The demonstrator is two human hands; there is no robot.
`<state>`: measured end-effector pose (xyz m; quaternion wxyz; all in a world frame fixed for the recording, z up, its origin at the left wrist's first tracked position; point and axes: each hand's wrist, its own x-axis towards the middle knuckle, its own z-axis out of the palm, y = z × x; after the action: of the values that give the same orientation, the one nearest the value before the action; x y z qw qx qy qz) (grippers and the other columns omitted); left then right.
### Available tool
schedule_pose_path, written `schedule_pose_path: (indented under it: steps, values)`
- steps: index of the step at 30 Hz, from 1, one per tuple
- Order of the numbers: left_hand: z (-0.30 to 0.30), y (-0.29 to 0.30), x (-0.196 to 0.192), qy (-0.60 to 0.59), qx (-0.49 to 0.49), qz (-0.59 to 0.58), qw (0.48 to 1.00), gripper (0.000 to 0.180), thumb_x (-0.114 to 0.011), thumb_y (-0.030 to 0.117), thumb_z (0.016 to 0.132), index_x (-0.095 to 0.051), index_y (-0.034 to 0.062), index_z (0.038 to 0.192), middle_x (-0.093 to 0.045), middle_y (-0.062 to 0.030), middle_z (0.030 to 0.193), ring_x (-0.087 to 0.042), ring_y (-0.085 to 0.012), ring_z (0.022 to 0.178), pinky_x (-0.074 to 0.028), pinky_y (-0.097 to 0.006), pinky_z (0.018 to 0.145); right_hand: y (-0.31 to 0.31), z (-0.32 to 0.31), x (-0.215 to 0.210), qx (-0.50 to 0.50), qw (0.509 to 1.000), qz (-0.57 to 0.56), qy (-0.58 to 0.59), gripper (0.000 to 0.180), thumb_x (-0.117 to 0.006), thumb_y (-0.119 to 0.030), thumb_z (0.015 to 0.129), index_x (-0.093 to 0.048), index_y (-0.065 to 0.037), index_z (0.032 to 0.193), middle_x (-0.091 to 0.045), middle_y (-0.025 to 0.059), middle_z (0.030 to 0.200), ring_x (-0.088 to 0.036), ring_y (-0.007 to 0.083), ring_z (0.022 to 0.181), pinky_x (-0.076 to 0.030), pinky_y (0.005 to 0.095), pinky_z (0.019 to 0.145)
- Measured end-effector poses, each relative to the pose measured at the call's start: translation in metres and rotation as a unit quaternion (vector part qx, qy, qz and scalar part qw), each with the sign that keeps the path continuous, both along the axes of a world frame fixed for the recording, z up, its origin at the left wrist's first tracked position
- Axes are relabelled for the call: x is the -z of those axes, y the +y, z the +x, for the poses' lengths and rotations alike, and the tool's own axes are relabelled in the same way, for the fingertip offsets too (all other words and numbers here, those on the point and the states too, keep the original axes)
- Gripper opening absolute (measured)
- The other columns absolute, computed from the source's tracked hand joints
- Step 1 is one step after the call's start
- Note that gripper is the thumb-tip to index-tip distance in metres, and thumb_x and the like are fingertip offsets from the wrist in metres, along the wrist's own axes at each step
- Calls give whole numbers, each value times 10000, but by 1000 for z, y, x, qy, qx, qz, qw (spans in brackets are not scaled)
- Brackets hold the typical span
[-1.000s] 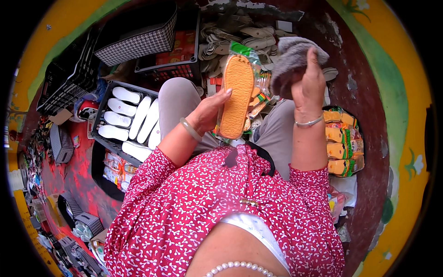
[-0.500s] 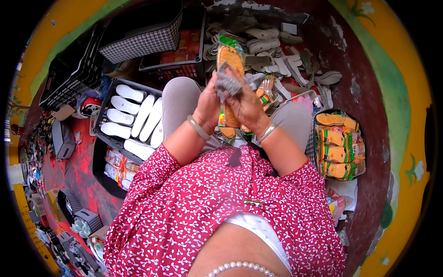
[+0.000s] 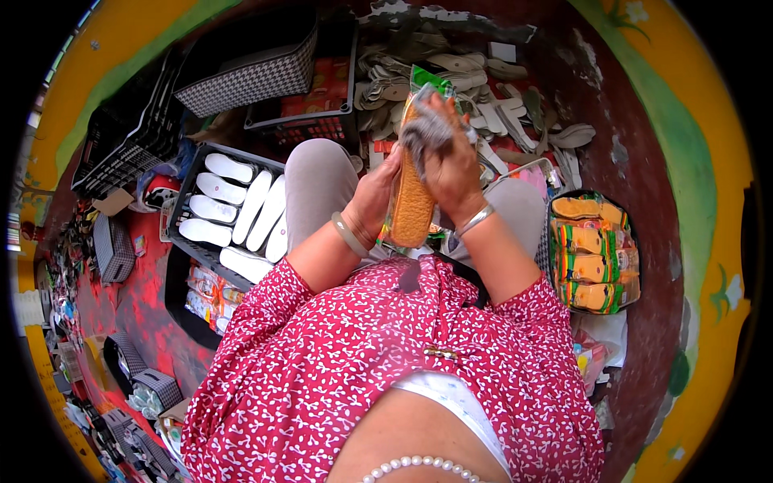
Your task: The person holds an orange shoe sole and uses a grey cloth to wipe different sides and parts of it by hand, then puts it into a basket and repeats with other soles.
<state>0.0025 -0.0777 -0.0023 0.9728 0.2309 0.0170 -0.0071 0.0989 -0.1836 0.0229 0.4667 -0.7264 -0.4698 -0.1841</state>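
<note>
A packaged orange-tan insole (image 3: pixel 412 211) in clear film with a green end is held upright above my lap. My left hand (image 3: pixel 377 191) grips its left edge, fingers closed round the side. Pressed against the upper part of the package is a grey cloth (image 3: pixel 427 135), which my right hand (image 3: pixel 456 171) holds bunched. The cloth and right fingers are slightly blurred and cover part of the insole. Just beyond the hands, many loose pale insoles (image 3: pixel 459 61) lie in a heap.
On my left stands a black crate (image 3: pixel 211 254) of white insoles (image 3: pixel 256 201). To my right, a basket (image 3: pixel 636 241) holds packaged orange insoles (image 3: pixel 592 267). A houndstooth basket (image 3: pixel 250 84) rests at the back left beside a dark crate (image 3: pixel 310 119). A painted wall (image 3: pixel 684 121) curves along the right.
The cloth and my right hand have moved up and right along the package. The insole package has turned, and more of its lower face shows. My left hand has moved slightly lower.
</note>
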Motion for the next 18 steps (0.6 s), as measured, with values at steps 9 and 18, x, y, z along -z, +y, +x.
schedule_pose_path:
  steps: [9,18]
  values:
    - [15,8,8,-101,-120,50,986,399,-268,278,995,-347,89,1337,-470,-93,1277,-493,-207,1136,-381,-343,1001,5,-14,6,-47,984,29,169,473,-495,-257,906,-394,-18,1302,-438,210,1310,-423,360,1209,-362,360,991]
    - [20,45,-17,-93,-115,-38,988,525,-211,449,966,-408,103,1308,-531,-103,1216,-498,-273,1143,-431,-481,940,-7,-70,10,-202,964,-53,163,574,-596,-100,791,-396,-20,1324,-419,189,1338,-357,319,1283,-305,363,1050]
